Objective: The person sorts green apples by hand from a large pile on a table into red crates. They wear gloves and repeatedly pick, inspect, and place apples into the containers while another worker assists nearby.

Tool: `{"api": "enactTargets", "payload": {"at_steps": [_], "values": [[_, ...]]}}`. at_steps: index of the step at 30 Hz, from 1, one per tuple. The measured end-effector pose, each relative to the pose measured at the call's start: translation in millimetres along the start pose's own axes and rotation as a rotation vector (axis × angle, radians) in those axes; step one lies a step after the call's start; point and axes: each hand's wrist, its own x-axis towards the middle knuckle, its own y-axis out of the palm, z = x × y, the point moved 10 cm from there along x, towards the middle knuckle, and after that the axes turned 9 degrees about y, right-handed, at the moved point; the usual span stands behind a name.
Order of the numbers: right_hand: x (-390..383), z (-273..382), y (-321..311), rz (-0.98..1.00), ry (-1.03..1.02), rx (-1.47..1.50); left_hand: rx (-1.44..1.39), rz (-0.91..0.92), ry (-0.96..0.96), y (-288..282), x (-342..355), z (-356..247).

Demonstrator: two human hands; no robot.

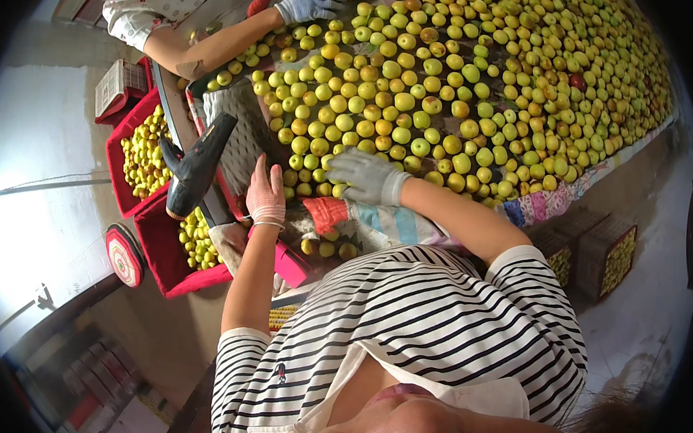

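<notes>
A sloping table is covered with small round yellow-green fruits (403, 102) that look like jujubes, some with brown patches. My left hand (266, 195), in a pale pinkish glove, has its fingers stretched out at the table's left end, next to a grey quilted pad (240, 121). The left palm shows no fruit in it. My right hand (364, 177), in a grey glove, lies on the near edge of the fruit layer, fingers extended leftward and touching fruits. Whether a fruit sits under that palm is hidden. Colourful cloth (397, 221) lines the near edge below the right wrist.
Red-lined crates (173, 258) of fruit stand at the left, below a dark hair-dryer-shaped object (200, 166). At the far left a co-worker's gloved hand (310, 4) reaches over the fruits. A pink container (289, 264) is near my left forearm; filled crates (595, 257) stand at right.
</notes>
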Motion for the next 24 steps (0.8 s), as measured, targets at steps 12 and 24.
{"api": "enactTargets", "payload": {"at_steps": [12, 24], "values": [[-87.0, -225.1, -161.5, -0.355, 0.928, -0.663, 0.027, -0.050, 0.086, -2.6, 1.1, -2.9], [28.1, -90.9, -54.3, -0.102, 0.652, -0.772, -0.031, 0.046, 0.005, 4.7, 2.1, -1.2]]}}
